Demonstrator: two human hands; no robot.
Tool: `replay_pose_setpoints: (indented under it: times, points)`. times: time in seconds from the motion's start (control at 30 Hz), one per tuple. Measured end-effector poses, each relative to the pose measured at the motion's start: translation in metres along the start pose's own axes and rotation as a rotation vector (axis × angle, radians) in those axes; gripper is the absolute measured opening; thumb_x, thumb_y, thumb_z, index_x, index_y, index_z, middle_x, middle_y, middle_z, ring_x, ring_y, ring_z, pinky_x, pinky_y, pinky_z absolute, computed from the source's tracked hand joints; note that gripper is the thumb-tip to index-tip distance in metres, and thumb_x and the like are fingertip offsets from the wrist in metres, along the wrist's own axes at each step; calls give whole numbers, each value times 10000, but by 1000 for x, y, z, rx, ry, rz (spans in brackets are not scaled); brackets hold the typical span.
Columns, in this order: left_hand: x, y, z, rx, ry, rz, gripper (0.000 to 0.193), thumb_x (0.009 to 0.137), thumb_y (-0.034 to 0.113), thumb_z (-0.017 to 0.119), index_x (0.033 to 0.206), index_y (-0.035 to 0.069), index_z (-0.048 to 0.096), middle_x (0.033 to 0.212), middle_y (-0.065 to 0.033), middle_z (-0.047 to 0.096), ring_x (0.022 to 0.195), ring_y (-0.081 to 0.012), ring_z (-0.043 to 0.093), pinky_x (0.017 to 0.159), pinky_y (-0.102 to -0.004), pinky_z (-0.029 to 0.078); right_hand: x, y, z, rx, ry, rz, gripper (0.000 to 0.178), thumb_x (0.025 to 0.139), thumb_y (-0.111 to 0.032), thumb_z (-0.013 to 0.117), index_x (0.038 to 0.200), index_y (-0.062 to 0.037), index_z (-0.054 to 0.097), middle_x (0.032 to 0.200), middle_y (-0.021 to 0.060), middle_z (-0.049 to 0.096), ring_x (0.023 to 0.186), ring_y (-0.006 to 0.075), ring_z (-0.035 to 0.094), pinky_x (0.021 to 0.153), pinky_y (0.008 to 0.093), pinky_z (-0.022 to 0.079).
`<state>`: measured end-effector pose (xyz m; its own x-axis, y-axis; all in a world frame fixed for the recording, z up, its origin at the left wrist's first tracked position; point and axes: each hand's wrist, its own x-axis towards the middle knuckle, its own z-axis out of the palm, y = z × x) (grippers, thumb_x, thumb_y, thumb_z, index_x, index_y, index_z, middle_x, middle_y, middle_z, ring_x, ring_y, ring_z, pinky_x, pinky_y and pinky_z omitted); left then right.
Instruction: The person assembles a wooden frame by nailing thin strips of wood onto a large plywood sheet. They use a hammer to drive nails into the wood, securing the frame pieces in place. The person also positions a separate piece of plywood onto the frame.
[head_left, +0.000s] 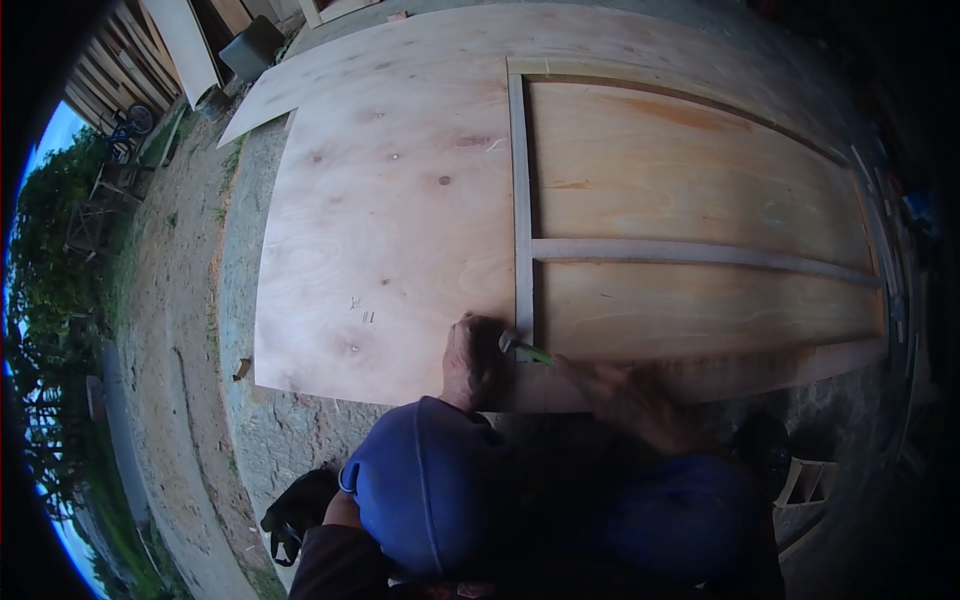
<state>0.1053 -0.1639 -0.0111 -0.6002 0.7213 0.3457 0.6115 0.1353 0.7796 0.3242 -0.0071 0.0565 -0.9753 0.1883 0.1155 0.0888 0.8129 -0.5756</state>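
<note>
Closed, my left hand [470, 358] rests on the pale plywood sheet [400, 230], close to the near left corner of a wooden frame [521, 180]. What its fingers hold, if anything, is hidden in shadow. My right hand [628, 402] grips a hammer [537, 354] with a green shaft. The hammer's head lies over the frame's corner, just right of my left hand's fingers. Long strips make up the frame, with a crossbar [690, 252] running to the right between two yellowish panels of plywood [690, 175].
My knees in blue trousers [425, 490] are at the sheet's near edge. A dark bag [300, 510] lies at the lower left. Boards [120, 65] lean at the far left, near a grey container [252, 48]. A small wooden frame [806, 483] lies at the lower right.
</note>
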Motion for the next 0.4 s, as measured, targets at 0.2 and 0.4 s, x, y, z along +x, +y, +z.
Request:
replay_pose_setpoints:
  times: [0.2,0.4]
  points:
    - [-16,-10,-58,-34,378,-398,294,855,-60,579,1129,44,603,1028,-93,649,965,-222,635,838,-330,507,24,4,8,468,186,299,585,999,-68,511,1558,-93,345,768,114,596,665,137,576,615,303,486]
    - [-26,-58,-154,186,396,-691,190,928,71,612,1115,36,604,1042,-134,686,941,-193,650,819,-298,507,15,32,51,756,258,277,603,1028,-137,478,1590,-83,267,694,-58,403,577,37,373,530,223,365]
